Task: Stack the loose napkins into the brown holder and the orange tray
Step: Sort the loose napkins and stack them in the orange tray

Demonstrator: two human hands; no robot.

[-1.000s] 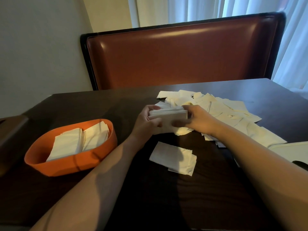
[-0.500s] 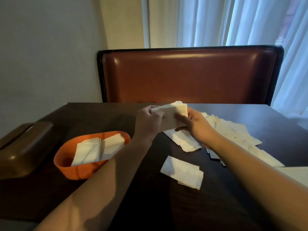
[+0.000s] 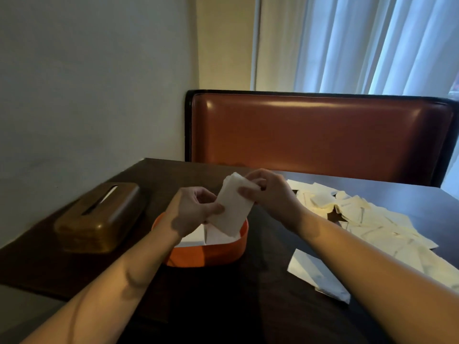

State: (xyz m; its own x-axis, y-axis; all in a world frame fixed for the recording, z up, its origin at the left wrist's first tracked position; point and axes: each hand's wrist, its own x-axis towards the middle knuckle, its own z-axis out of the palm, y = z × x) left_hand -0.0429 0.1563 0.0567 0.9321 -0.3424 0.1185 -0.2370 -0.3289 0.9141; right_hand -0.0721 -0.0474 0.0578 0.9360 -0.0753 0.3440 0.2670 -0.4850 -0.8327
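Holding a small stack of white napkins tilted above the orange tray, both hands grip it from opposite ends: the left hand pinches the lower edge between thumb and fingers, and the right hand has its fingers curled over the upper end. Inside the tray, more folded napkins lie flat beneath the held stack. Just left of the tray on the dark worktop sits the brown holder, a napkin showing in its slot. To the right, a spread of loose napkins covers the worktop, well apart from the tray, with one folded napkin lying separately nearer the person. A red-brown padded bench back stands behind the worktop
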